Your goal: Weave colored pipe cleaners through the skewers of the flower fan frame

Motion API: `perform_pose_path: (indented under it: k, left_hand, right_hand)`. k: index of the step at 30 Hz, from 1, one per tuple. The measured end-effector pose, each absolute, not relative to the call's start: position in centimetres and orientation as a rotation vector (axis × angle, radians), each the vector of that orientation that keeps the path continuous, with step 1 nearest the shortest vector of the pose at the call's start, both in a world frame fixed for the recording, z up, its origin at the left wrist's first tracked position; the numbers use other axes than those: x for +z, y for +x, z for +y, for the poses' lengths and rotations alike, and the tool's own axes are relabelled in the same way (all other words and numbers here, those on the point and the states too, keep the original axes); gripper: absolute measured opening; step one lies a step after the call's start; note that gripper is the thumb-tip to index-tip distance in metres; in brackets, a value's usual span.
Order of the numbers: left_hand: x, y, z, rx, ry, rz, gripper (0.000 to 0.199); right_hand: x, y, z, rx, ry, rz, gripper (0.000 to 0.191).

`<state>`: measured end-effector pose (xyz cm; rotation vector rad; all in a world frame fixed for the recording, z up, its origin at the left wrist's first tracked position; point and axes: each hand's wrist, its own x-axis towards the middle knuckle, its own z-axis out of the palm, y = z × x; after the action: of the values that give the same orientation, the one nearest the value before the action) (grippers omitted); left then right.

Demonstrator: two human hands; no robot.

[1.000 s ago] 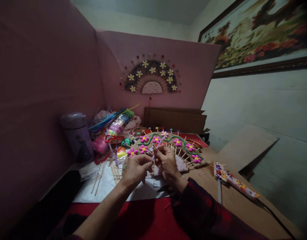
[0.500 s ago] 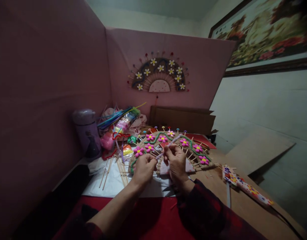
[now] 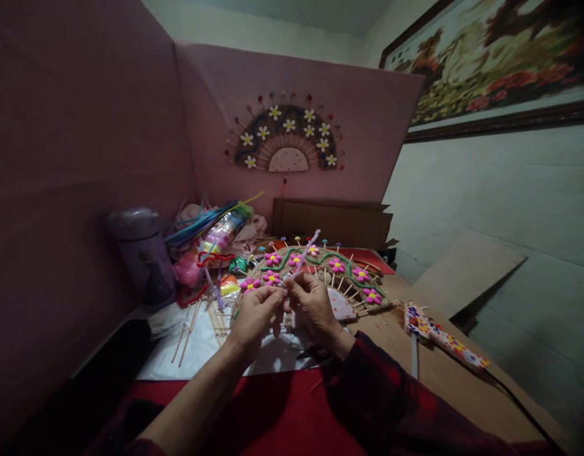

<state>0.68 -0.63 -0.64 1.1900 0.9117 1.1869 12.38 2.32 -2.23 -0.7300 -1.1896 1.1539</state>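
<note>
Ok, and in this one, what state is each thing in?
Purple strip: pinched, upper end free
Left hand: closed at the strip's lower end
Right hand: closed on the strip
Table fan: decorated with flowers, partly hidden behind the hands
Wall fan: displayed, rounded edge up
Flask: standing, lid on
Glue gun: lying down, cord attached; powered or not, can't tell

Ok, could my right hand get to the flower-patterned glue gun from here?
Probably yes: the glue gun lies off to the right, and nothing tall appears between it and your right hand. That hand is pinching the lilac pipe cleaner, though, so it would likely need to let go first.
</note>
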Motion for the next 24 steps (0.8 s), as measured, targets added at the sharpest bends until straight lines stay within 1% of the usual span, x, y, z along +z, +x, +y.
perform_pose_path:
  k: [8,14,24]
  left_hand:
    - [-1.02,0.17,-0.23,1.086,0.999,0.754,0.021]
    - [-0.73,0.3,-0.26,1.118,0.917,0.745,0.017]
    - [-0.48,0.25,-0.34,1.111,0.865,0.742,0.016]
  right_hand:
    - [-2.37,12.16,2.02,1.082,-0.694,-1.271,0.024]
    - [-2.38,12.15,1.97,1.019,-0.708,-1.27,0.024]
    - [-2.59,12.2,2.12,0.954,-0.704,-1.307,0.019]
